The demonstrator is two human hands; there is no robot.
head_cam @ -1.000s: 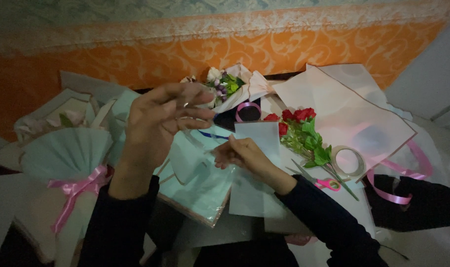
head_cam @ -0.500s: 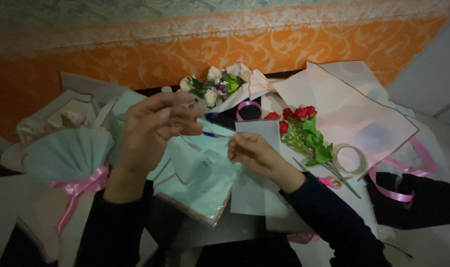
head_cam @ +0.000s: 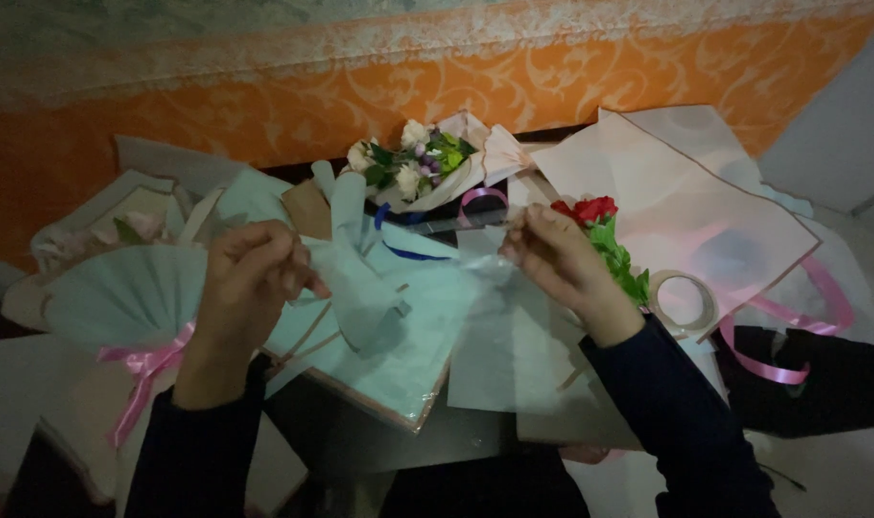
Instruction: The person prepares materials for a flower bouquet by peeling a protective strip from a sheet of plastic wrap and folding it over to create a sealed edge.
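Both hands, left hand [head_cam: 250, 278] and right hand [head_cam: 557, 264], pinching clear tape [head_cam: 437, 226].

Matt mint wrapping paper [head_cam: 399, 336]; glossy pink satin ribbon [head_cam: 140, 369]; clear tape roll [head_cam: 684, 299].

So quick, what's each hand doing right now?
Left hand: closed, pinching one end of a clear strip of tape.
Right hand: closed, pinching the tape's other end.

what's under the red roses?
The red roses lie on a pink wrapping sheet, green leaves trailing toward a tape roll. The right hand covers their lower left, so the stems there can't be seen.
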